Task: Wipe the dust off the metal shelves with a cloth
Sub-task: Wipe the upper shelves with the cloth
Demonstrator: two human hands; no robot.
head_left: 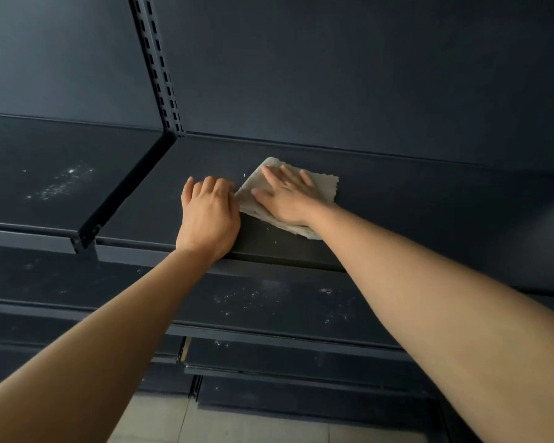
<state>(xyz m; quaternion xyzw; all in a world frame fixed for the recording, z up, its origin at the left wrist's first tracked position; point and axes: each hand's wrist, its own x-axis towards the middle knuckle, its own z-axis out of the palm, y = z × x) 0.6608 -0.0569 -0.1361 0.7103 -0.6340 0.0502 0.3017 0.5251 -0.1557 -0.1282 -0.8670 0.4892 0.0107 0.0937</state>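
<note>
A dark metal shelf (397, 199) runs across the middle of the view. A pale grey cloth (325, 185) lies flat on it. My right hand (285, 199) presses down on the cloth with straight, spread fingers. My left hand (210, 212) rests on the shelf just left of the cloth, its fingers bent downward and its fingertips hidden; it touches the cloth's left edge. White specks of dust sit on the shelf near the cloth's front edge.
A neighbouring shelf (55, 183) on the left carries white dust patches. A lower shelf (269, 298) below is dusty too. A slotted upright post (160, 68) divides the dark back panels. Pale floor tiles (160, 423) show at the bottom.
</note>
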